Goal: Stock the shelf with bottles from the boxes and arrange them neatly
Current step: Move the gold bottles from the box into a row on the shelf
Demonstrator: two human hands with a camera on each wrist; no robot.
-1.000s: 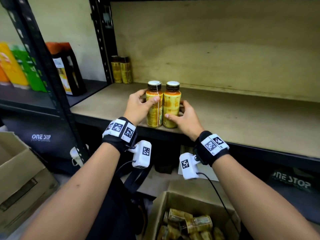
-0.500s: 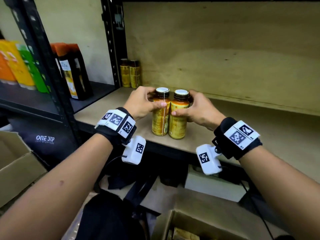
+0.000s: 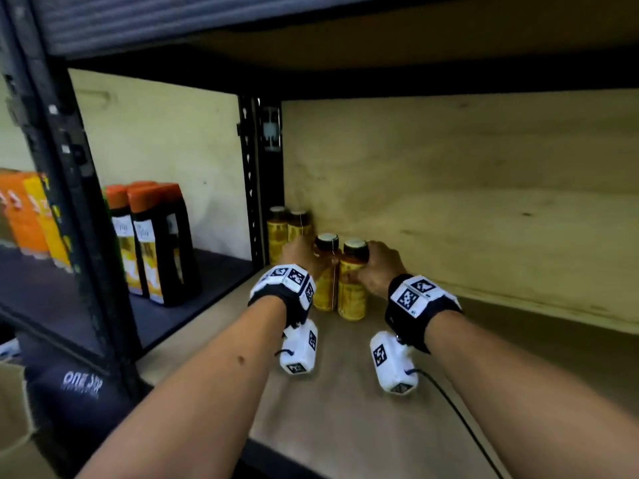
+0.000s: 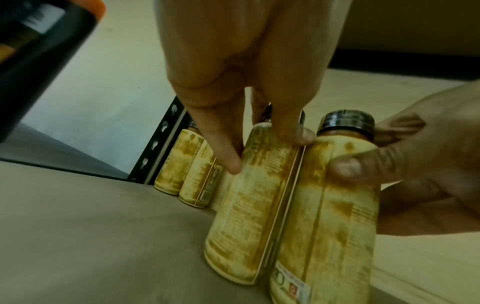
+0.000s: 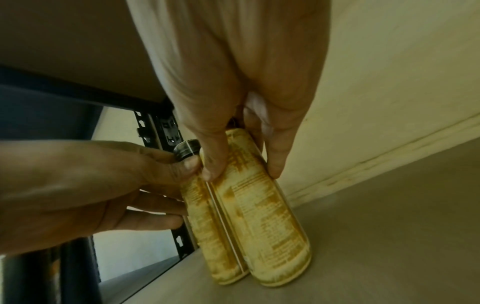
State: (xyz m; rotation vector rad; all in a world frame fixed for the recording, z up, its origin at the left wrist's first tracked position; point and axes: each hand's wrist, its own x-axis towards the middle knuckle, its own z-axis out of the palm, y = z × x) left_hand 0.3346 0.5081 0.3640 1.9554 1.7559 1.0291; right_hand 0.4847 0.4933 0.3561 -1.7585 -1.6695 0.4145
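Observation:
Two yellow-labelled bottles with dark caps stand upright and touching on the wooden shelf [image 3: 345, 392]. My left hand [image 3: 301, 250] grips the left bottle [image 3: 325, 285] near its shoulder, thumb and fingers curled round it [image 4: 265, 152]. My right hand [image 3: 380, 264] grips the right bottle [image 3: 351, 292] in the same way [image 5: 242, 172]. Both bottle bases [image 5: 259, 273] look to be on the board. Two more bottles of the same kind [image 3: 287, 229] stand in the back left corner, just behind my left hand.
A black upright post [image 3: 256, 181] bounds the shelf on the left. Beyond it stand black-and-orange pouches [image 3: 152, 243] and orange packs [image 3: 31, 212]. A wooden back panel [image 3: 484, 184] closes the rear; the upper shelf [image 3: 345, 29] hangs low overhead. A cardboard box [image 3: 14, 426] sits lower left.
Both hands have moved the two bottles from the shelf's front edge deeper in, toward the back left corner beside the two standing bottles. My head has come closer and lower.

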